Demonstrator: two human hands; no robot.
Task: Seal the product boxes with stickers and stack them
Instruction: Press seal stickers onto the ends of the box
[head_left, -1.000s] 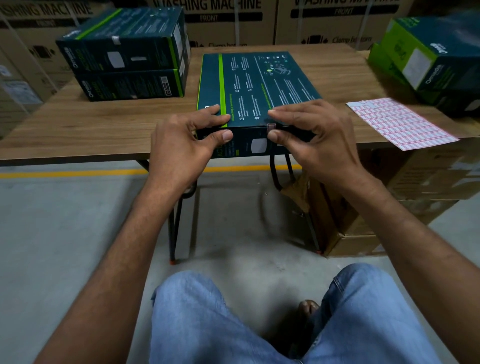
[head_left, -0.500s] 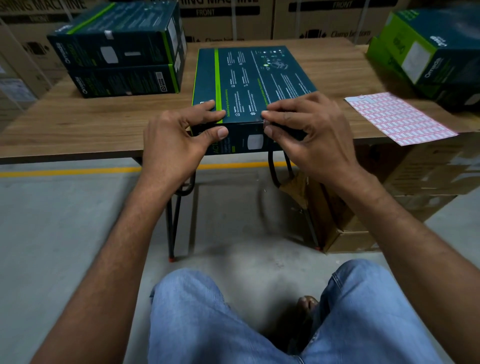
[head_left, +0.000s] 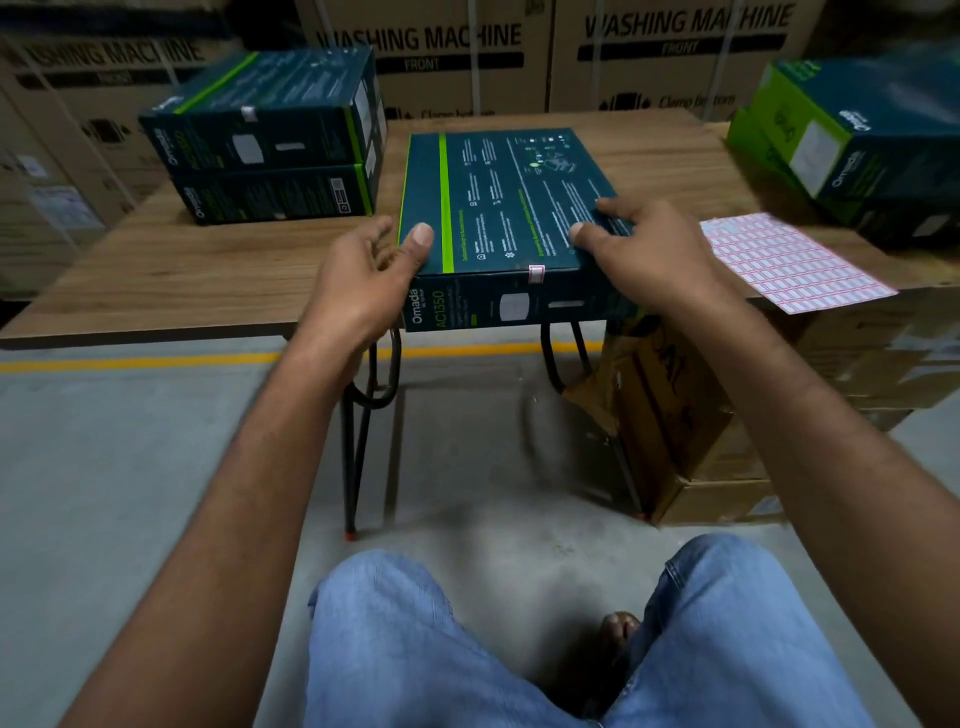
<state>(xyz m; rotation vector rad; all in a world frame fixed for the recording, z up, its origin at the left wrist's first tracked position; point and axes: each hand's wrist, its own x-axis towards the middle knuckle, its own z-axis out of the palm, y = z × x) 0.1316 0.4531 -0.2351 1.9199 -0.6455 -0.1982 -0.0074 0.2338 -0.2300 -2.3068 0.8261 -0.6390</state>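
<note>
Brown big cartons: they stand far behind the table. Black letters say "WASHING MACHINE" and "FRONT".
Wooden table: it has thin black legs. More brown cardboard boxes sit under its right end.
Boxes on the far right: dark blue-green and bright green, tilted. One side says "Omada".
Stack on the far left: two dark boxes, one on top of the other. Each has a green stripe. The side of each says "Omada". The top one has a small pale sticker over its near top edge.
Box in the middle: this is the one being worked on. It lies flat at the near edge of the table, between the two hands. Its top has a green stripe and small white writing, too small to read. Its near side says "Omada" and "AC1350".
Sticker sheet: white with rows of red-edged stickers. It lies on the table just right of the middle box, and its near end hangs over the edge.
Left hand: it holds the near left corner of the box. The thumb is on top and the fingers are against the left side.
Right hand: it holds the near right corner. The thumb and fingers lie on the top, and the palm is round the corner.
Sticker: small, white with a red edge. It is folded over the near top edge of the middle box.
</note>
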